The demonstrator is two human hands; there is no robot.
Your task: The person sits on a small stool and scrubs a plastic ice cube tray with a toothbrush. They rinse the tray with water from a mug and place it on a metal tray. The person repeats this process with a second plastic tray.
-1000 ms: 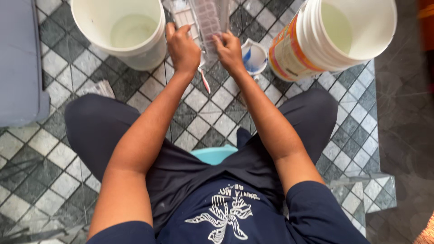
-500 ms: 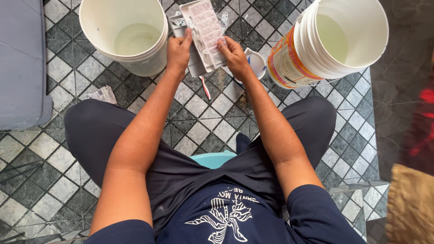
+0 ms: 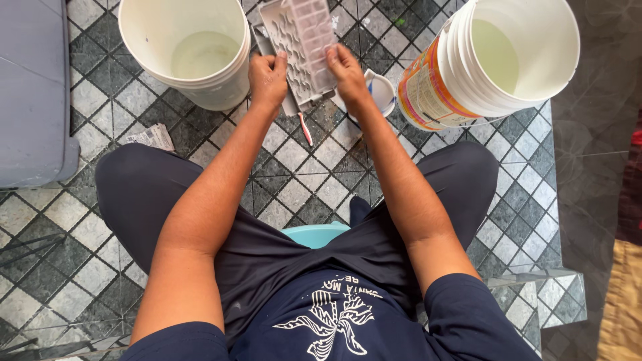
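A clear plastic ice cube tray (image 3: 304, 43) is held up over the tiled floor, tilted away from me. My left hand (image 3: 267, 80) grips its near left edge and my right hand (image 3: 348, 70) grips its near right edge. A second grey tray (image 3: 264, 37) shows partly behind the first, by my left hand. A red and white toothbrush (image 3: 305, 128) lies on the tiles just below the trays. I sit on a low turquoise stool (image 3: 314, 234) with my knees apart.
A white bucket (image 3: 187, 50) with a little water stands at the far left. A taller white bucket with an orange label (image 3: 488, 60) stands at the far right, a small white cup (image 3: 381, 90) beside it. A grey block (image 3: 33, 93) lies left, crumpled paper (image 3: 150, 137) near my knee.
Both hands have turned the clear tray, so its ribbed underside faces me more than before. The view has steadied and shifted slightly.
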